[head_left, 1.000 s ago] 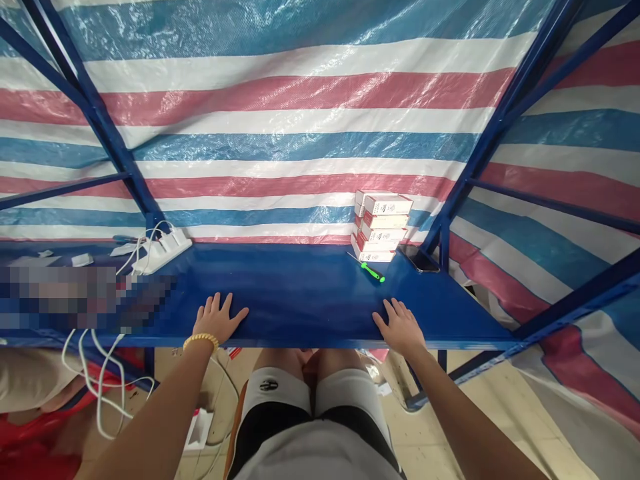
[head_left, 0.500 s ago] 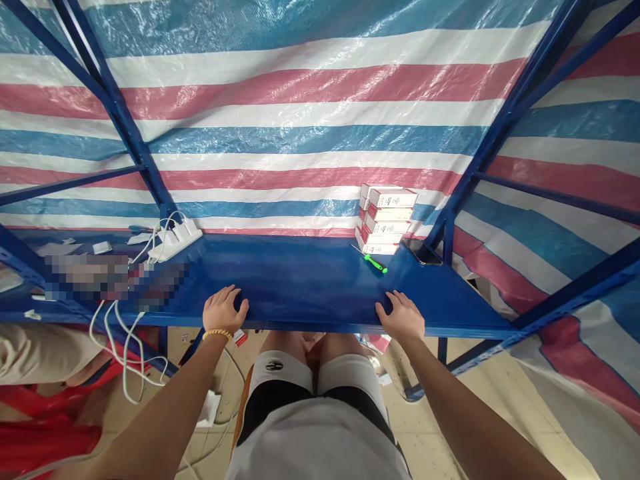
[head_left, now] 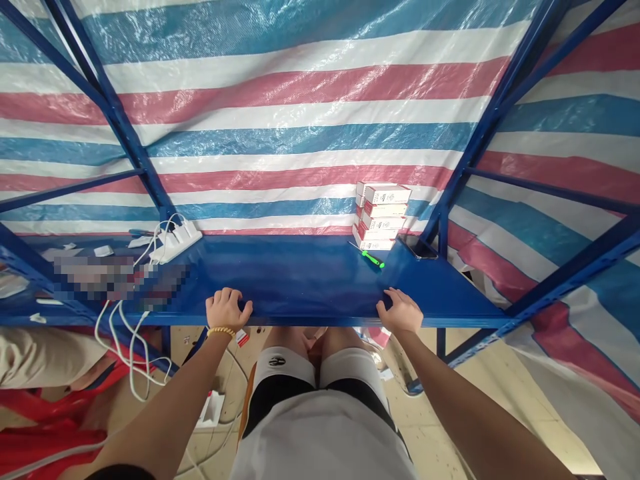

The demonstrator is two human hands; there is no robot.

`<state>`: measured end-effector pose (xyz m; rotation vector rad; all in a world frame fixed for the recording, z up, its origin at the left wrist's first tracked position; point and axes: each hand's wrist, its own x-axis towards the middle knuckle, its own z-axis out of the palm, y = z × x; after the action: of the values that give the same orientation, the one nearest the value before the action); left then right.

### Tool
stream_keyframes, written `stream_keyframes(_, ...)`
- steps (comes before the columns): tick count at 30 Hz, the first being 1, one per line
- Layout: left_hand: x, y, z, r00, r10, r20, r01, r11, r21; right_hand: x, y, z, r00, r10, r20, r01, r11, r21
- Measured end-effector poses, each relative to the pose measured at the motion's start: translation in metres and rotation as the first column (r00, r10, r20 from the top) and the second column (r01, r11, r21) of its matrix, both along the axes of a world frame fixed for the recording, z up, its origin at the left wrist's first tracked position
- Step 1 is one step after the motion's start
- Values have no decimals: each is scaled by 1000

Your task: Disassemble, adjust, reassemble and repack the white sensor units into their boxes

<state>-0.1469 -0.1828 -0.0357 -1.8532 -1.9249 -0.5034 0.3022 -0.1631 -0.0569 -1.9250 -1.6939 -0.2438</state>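
1. We find the left hand (head_left: 226, 309) resting at the near edge of the blue table (head_left: 300, 280), left of its middle; the fingers lie close together and slightly curled, the thumb apart. A yellow bracelet (head_left: 221, 331) circles that wrist.
2. We record the right hand (head_left: 401, 312) on the same edge, towards the near right corner, with its thumb spread from gently bent fingers.
3. We note a green-handled screwdriver (head_left: 373, 259) lying aslant beyond the right hand, its shaft pointing to the far edge. It lies just before a stack of white-and-red boxes (head_left: 385, 217), partly across the approach to them from the near edge.
4. We see the stack at the far edge, near the far right corner, with a dark phone (head_left: 419, 247) just to its right.
5. We observe a white power strip (head_left: 176, 243) with plugs at the far left corner; white cables (head_left: 133, 360) hang over the near edge on the left. Blurring hides the items beside them.
6. We find striped sheeting (head_left: 310, 87) behind the far edge.
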Motion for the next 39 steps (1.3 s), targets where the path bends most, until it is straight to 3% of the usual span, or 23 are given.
stream_keyframes(8,-3,2,-1,993,-90,-79,77,986,-149,-1,1,-2,1000,0,1,0,1000,12)
stream_keyframes(25,-6,6,-9,990,-102,-100,92,991,-93,-1,-1,2,999,15,43,-14,1000,-25)
stream_keyframes(32,-8,6,-11,984,-140,-108,134,989,-56,4,3,-5,995,26,91,-28,999,27)
stream_keyframes(39,-5,4,-6,983,-123,-137,107,987,-118,8,7,-14,992,34,125,-44,996,73)
